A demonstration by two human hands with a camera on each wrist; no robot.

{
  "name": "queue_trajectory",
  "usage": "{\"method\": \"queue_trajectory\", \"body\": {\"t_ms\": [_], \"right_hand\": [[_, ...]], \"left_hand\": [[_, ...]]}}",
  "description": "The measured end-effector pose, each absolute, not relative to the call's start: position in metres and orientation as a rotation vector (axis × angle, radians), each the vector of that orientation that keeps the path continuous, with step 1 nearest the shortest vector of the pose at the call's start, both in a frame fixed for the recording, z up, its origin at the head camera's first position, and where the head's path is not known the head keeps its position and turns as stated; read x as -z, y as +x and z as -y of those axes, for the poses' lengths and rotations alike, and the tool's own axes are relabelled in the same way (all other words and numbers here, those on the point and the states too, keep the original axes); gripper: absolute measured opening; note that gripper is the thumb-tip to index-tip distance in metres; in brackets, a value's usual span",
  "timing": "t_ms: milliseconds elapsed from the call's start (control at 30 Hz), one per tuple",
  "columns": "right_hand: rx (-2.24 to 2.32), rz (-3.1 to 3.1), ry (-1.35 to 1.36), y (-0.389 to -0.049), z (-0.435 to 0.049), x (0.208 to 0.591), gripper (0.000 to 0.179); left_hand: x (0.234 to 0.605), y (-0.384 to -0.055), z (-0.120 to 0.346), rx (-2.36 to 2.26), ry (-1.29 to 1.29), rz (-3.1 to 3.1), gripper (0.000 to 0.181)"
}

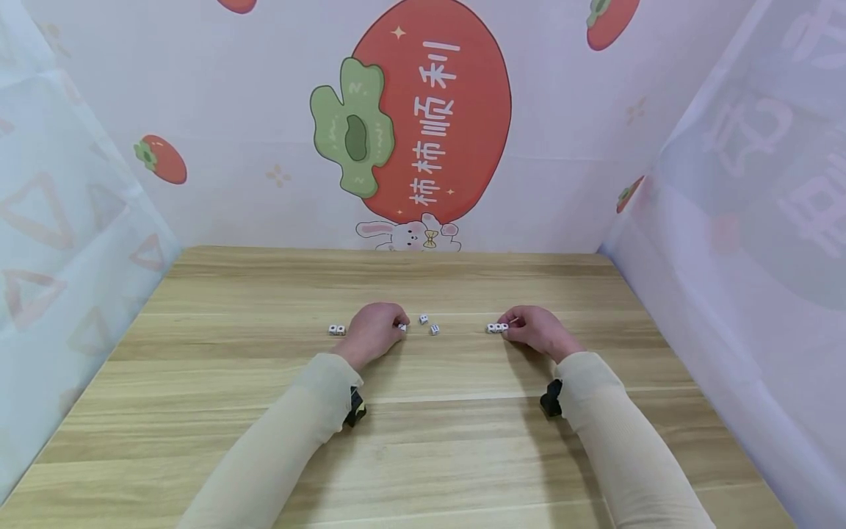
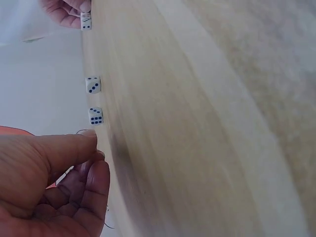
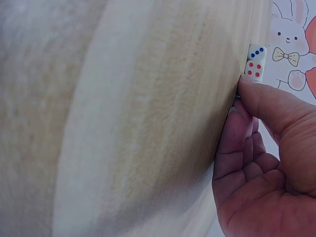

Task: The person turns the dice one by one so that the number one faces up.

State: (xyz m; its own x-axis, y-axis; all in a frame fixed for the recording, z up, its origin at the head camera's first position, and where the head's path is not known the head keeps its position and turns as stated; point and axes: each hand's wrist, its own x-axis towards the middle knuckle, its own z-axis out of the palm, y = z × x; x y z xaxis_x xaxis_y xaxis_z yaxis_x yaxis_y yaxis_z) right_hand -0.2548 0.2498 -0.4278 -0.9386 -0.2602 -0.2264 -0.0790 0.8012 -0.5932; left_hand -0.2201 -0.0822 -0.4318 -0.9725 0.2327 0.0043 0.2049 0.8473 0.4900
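Left hand (image 1: 373, 330): fingers pinching a held die (image 1: 402, 328) at their tips. Right hand (image 1: 538, 330): fingers pinching the end die (image 1: 505, 328); two row dice (image 1: 491, 328) continue toward 9 o'clock. Between hands, on desk (image 1: 436, 455): two loose dice (image 1: 434, 330), at 2 and 3 o'clock from left fingers. Paired dice (image 1: 340, 330) at left hand's 9 o'clock. Right wrist view adds blue three, red four on row dice; thumb hides end die there.

Bright, diffuse light, soft shadows across the tabletop (image 1: 449, 463), hazy blur in wrist views
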Motion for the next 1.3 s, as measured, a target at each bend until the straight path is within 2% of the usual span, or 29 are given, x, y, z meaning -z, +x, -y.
{"method": "queue_trajectory", "body": {"t_ms": [500, 1300], "right_hand": [[0.861, -2.693, -0.258, -0.254, -0.250, 0.428, 0.014], [0.869, -2.696, -0.274, -0.254, -0.247, 0.427, 0.015]], "left_hand": [[0.434, -0.206, 0.094, -0.931, 0.379, -2.934, 0.017], [0.440, -0.195, 0.101, -1.285, 0.278, -2.754, 0.026]]}}
